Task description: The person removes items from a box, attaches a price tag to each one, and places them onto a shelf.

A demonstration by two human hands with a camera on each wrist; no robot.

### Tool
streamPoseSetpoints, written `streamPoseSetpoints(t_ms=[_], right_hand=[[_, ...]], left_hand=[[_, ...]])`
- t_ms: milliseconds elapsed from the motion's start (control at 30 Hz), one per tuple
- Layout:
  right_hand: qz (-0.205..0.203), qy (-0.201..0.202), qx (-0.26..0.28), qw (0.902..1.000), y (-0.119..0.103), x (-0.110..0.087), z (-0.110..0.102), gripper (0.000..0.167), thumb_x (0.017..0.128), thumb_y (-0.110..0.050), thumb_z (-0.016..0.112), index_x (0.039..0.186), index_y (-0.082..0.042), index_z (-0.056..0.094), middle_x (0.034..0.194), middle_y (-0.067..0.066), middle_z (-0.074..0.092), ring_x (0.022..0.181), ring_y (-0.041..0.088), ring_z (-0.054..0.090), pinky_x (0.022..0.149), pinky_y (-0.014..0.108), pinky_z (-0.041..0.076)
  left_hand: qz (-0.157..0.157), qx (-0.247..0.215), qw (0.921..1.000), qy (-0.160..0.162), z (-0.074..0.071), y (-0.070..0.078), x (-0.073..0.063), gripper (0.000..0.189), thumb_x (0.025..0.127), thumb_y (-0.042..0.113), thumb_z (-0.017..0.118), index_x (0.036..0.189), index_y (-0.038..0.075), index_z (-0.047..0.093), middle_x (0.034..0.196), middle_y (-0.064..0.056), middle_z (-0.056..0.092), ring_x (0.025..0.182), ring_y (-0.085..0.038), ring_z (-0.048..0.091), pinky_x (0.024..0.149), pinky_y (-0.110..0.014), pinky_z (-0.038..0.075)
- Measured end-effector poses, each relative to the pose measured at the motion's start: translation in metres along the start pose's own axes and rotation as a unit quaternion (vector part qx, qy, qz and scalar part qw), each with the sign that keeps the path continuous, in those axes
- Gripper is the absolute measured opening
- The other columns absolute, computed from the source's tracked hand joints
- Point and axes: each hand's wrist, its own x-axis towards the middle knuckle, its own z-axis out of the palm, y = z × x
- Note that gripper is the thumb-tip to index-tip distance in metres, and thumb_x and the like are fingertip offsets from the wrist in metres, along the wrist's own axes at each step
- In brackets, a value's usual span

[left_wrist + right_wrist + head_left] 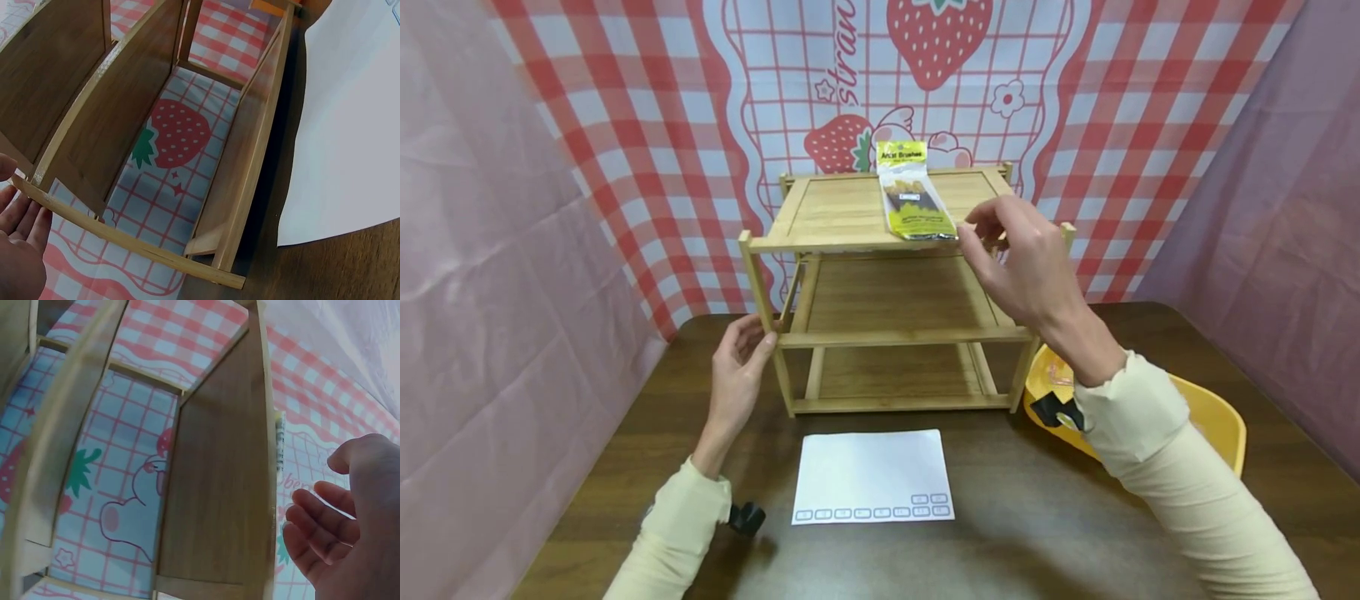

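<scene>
A three-tier wooden shelf rack (906,337) stands in the middle of the table. On its top board lies a yellow and clear packet labelled Artist Brushes (917,200), its lower end at the front edge. My right hand (1018,258) is beside the packet's front right corner, thumb and fingers loosely bent. The right wrist view shows a gap between that hand's thumb and fingers (325,528), with nothing held. My left hand (737,371) grips the rack's front left post at the middle tier; in the left wrist view its fingers (28,219) pass behind the post.
A white sheet (872,475) with small printed boxes lies on the table before the rack. To the right, a yellow basin (1217,417) is partly hidden behind my right forearm. A red checked strawberry cloth (685,125) hangs behind; pink cloth hangs at both sides.
</scene>
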Motion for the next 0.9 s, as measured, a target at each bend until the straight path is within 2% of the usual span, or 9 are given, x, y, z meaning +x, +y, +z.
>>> streamPoseSetpoints(t_ms=[167, 300, 400, 533, 633, 733, 900], right_hand=[[0.003, -0.007, 0.013, 0.9999, 0.003, -0.026, 0.001, 0.016, 0.095, -0.005, 0.071, 0.102, 0.007, 0.063, 0.087, 0.016, 0.065, 0.075, 0.023, 0.060, 0.064, 0.032, 0.051], [0.035, -0.025, 0.029, 0.9987, 0.006, -0.049, 0.005, 0.016, 0.094, -0.003, 0.073, 0.103, 0.006, 0.064, 0.088, 0.015, 0.065, 0.074, 0.023, 0.059, 0.063, 0.029, 0.050], [0.064, -0.038, 0.031, 0.9967, 0.008, -0.064, 0.007, 0.014, 0.094, -0.002, 0.072, 0.104, 0.005, 0.065, 0.089, 0.013, 0.065, 0.075, 0.021, 0.059, 0.065, 0.029, 0.051], [0.099, -0.052, 0.026, 0.9934, 0.011, -0.079, 0.009, 0.014, 0.095, -0.004, 0.072, 0.104, 0.003, 0.065, 0.091, 0.012, 0.066, 0.077, 0.021, 0.059, 0.067, 0.034, 0.054], [0.115, -0.058, 0.019, 0.9915, 0.014, -0.087, 0.009, 0.013, 0.095, -0.005, 0.072, 0.104, 0.003, 0.065, 0.090, 0.012, 0.066, 0.078, 0.021, 0.060, 0.067, 0.036, 0.056], [0.122, -0.060, 0.014, 0.9906, 0.015, -0.095, 0.007, 0.013, 0.096, -0.005, 0.071, 0.104, 0.002, 0.065, 0.091, 0.011, 0.067, 0.078, 0.021, 0.061, 0.068, 0.030, 0.055], [0.135, -0.064, 0.012, 0.9887, 0.019, -0.110, 0.001, 0.013, 0.095, -0.006, 0.072, 0.105, 0.001, 0.066, 0.092, 0.009, 0.066, 0.079, 0.019, 0.059, 0.069, 0.018, 0.048]], left_hand=[[-0.005, 0.002, 1.0000, 0.003, 0.001, 0.002, -0.003, 0.035, 0.104, -0.001, 0.056, 0.138, -0.010, 0.048, 0.132, -0.026, 0.060, 0.117, -0.019, 0.059, 0.105, -0.028, 0.048], [-0.009, -0.008, 0.9997, 0.019, 0.003, 0.003, -0.007, 0.037, 0.103, -0.003, 0.056, 0.138, -0.009, 0.046, 0.132, -0.023, 0.058, 0.117, -0.019, 0.057, 0.103, -0.027, 0.048], [-0.001, -0.008, 0.9991, 0.043, 0.005, 0.002, -0.010, 0.036, 0.101, -0.006, 0.057, 0.135, -0.012, 0.047, 0.127, -0.021, 0.058, 0.110, -0.019, 0.057, 0.099, -0.025, 0.049], [0.021, -0.005, 0.9964, 0.082, 0.007, 0.001, -0.015, 0.028, 0.100, -0.008, 0.057, 0.126, -0.015, 0.049, 0.115, -0.015, 0.058, 0.099, -0.016, 0.057, 0.087, -0.021, 0.050], [0.040, -0.019, 0.9940, 0.100, 0.008, 0.000, -0.019, 0.022, 0.101, -0.006, 0.057, 0.120, -0.015, 0.052, 0.106, -0.010, 0.058, 0.090, -0.014, 0.057, 0.078, -0.019, 0.050], [0.059, -0.038, 0.9920, 0.105, 0.010, 0.000, -0.023, 0.020, 0.101, -0.004, 0.057, 0.116, -0.016, 0.053, 0.099, -0.006, 0.058, 0.085, -0.012, 0.057, 0.075, -0.020, 0.051], [0.089, -0.050, 0.9907, 0.090, 0.016, 0.003, -0.030, 0.019, 0.102, -0.003, 0.057, 0.111, -0.020, 0.054, 0.096, -0.004, 0.059, 0.085, -0.014, 0.057, 0.076, -0.020, 0.050]])
